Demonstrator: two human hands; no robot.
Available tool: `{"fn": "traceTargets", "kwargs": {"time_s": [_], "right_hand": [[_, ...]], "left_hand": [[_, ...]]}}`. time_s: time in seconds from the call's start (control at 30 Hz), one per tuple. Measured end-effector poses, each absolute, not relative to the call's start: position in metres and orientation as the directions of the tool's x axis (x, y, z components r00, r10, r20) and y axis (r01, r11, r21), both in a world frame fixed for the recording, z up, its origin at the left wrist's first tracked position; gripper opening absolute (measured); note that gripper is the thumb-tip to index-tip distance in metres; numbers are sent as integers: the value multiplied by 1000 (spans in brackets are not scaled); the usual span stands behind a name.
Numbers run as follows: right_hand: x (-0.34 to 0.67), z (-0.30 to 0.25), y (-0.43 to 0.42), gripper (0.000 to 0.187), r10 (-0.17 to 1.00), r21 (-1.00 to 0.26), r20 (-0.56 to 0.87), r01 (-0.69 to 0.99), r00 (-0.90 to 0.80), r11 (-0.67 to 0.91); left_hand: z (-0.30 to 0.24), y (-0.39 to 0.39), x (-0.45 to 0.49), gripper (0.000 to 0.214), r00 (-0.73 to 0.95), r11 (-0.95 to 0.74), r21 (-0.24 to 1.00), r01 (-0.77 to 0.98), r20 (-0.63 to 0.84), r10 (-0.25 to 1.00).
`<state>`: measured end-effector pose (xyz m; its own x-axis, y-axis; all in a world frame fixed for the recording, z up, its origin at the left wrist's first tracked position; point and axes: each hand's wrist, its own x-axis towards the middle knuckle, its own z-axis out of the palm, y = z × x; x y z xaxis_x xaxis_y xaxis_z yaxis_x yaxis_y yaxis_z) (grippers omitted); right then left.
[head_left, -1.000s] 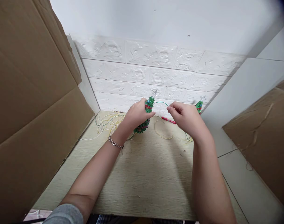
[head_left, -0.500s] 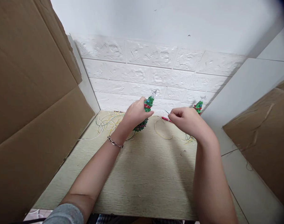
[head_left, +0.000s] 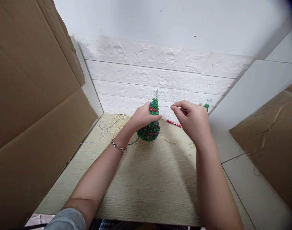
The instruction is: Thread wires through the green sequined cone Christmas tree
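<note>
A silver-coloured metal chain bracelet of open oval links is worn around the left wrist. Above the left elbow, a soft grey fabric sleeve with a banded hem is seen.

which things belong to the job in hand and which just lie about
In use:
green conical tree, in left hand
thin dark strand, in right hand

Probably just around:
tangled white-and-yellow cords
slim red stick
second green tree
</note>
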<state>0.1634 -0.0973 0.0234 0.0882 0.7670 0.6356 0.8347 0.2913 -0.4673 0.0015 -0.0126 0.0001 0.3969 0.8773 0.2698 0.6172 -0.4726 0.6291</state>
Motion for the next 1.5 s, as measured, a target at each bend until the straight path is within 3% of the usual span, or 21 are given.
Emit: {"fn": "traceTargets", "kwargs": {"time_s": [0.27,0.5,0.63,0.97,1.27,1.37,1.5], "right_hand": [[151,12,-85,19,833,-412,554,868,-5,278],[149,17,-92,28,856,-579,517,734,-6,355],[161,25,-100,25,846,-610,529,723,68,324],[165,23,-95,14,781,-470,625,801,5,371],[164,15,-86,11,469,-234,882,897,34,376],[161,13,-85,11,476,-213,879,902,9,376],[153,6,-81,13,583,-197,811,913,-52,356]], "left_hand": [[2,-22,8,28,446,-522,602,604,288,848],[2,-20,6,30,447,-518,606,604,282,849],[3,-18,2,36,430,-512,590,625,287,856],[0,-18,4,35,442,-510,577,638,268,856],[2,-20,3,33,456,-509,594,623,253,853],[2,-19,3,34,453,-513,586,627,262,852],[2,-20,4,32,457,-525,585,618,276,846]]}}
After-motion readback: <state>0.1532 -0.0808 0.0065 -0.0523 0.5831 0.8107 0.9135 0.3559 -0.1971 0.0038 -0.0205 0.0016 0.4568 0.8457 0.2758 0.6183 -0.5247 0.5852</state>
